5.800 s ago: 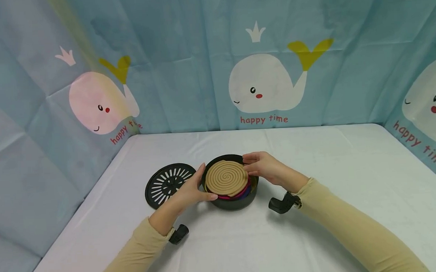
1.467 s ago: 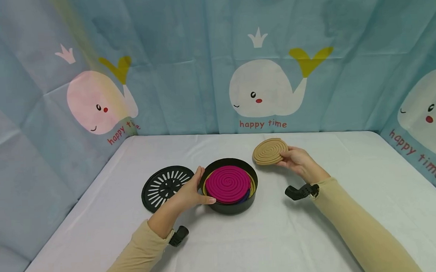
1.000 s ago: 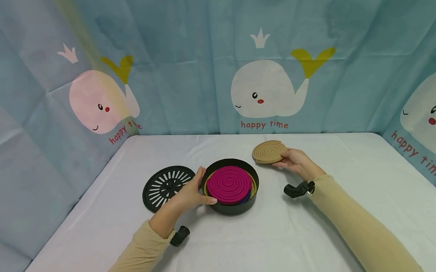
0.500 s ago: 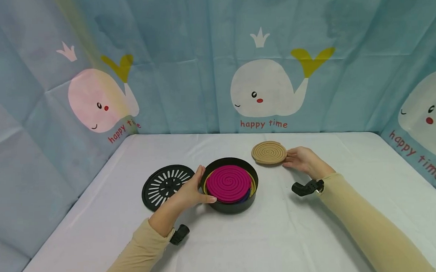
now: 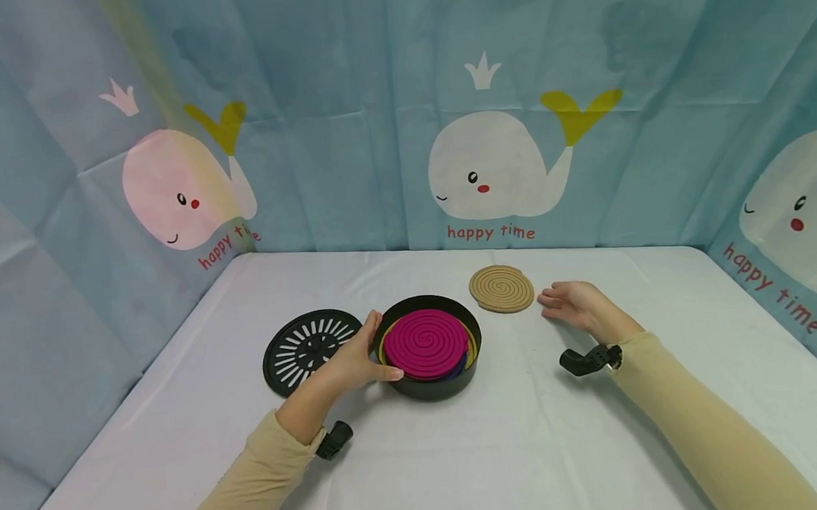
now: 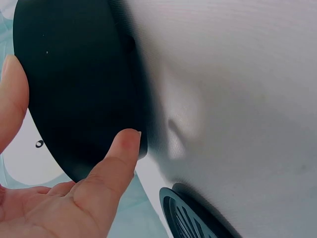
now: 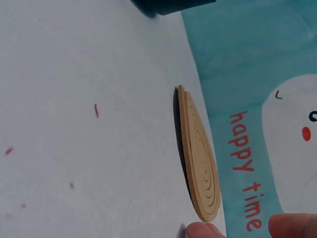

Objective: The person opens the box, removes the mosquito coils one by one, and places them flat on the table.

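Note:
My left hand [image 5: 353, 364] grips the near left side of a round black tin [image 5: 431, 391], thumb at the front and fingers behind. In the left wrist view, the thumb lies along the tin's dark wall [image 6: 79, 89]. A magenta mosquito coil [image 5: 426, 344] lies on top inside the tin, with yellow coil [image 5: 474, 349] and dark blue coil [image 5: 458, 370] edges showing below it. A tan mosquito coil [image 5: 502, 289] lies flat on the table behind and right of the tin. Just right of it, my right hand [image 5: 578, 307] holds nothing, its fingers loosely extended toward the coil.
A black slotted lid [image 5: 317, 353] lies on the table left of the tin, partly hidden by my left hand. White cloth [image 5: 459, 466] covers the table. A blue curtain [image 5: 350, 181] with printed whales stands along the back and sides.
The tan coil, first on the stack in the tin, was carried right and laid on the table, uncovering the magenta coil. My right hand let go and drew back rightward; my left stayed on the tin.

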The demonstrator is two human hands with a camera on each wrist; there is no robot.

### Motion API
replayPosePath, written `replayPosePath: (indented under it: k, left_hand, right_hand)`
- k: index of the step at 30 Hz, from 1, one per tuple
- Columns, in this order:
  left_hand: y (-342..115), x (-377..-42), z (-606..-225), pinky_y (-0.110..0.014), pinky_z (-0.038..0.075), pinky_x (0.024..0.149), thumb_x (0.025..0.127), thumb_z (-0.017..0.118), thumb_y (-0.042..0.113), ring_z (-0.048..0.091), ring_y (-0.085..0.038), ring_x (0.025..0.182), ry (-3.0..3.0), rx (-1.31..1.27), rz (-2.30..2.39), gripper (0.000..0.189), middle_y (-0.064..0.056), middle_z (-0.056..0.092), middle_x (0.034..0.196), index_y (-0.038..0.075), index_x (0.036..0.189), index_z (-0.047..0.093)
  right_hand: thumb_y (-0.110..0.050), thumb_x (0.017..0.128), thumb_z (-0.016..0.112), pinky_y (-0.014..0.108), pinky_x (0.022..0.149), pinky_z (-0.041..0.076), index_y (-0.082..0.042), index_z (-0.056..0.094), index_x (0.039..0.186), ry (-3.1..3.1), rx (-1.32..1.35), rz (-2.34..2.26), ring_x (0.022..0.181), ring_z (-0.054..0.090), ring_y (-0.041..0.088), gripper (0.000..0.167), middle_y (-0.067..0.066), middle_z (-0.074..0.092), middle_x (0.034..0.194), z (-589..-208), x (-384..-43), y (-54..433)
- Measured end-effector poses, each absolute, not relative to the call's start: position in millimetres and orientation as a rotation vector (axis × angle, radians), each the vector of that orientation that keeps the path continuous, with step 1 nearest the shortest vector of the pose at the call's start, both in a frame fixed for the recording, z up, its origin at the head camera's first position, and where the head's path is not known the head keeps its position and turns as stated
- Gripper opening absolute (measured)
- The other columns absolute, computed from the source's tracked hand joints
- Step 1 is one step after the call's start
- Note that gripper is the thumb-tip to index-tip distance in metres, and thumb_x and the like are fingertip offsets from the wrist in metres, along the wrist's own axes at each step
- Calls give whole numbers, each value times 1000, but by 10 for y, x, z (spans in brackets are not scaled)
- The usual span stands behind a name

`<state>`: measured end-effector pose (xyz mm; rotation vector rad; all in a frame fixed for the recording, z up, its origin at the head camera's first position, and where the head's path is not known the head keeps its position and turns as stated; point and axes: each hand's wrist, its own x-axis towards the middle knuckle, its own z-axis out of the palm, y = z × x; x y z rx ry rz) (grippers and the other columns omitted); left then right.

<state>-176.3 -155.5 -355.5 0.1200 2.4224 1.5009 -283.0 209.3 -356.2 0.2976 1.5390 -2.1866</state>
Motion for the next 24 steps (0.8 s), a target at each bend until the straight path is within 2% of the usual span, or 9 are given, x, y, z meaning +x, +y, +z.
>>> replayPosePath:
  k: [11, 24]
  left_hand:
    - [-1555, -1747, -3546, -49, 14, 116, 79, 79, 1, 11, -33, 146, 2425, 104, 1498, 110, -12, 8, 162, 3, 156, 0]
    - [-1551, -1743, -3524, -50, 15, 116, 79, 79, 2, 11, -35, 146, 2424, 117, 1501, 110, -13, 8, 161, 2, 155, 0]
  right_hand:
    - [-3, 104, 19, 44, 116, 13, -1, -18, 150, 1561, 195, -2156, 146, 0, 34, 59, 20, -14, 159, -3520, -2673, 2179]
    - [-1, 104, 25, 47, 115, 16, 4, -11, 151, 1641, 25, -2106, 145, 9, 39, 60, 26, -2, 159, -3332, -2398, 2017]
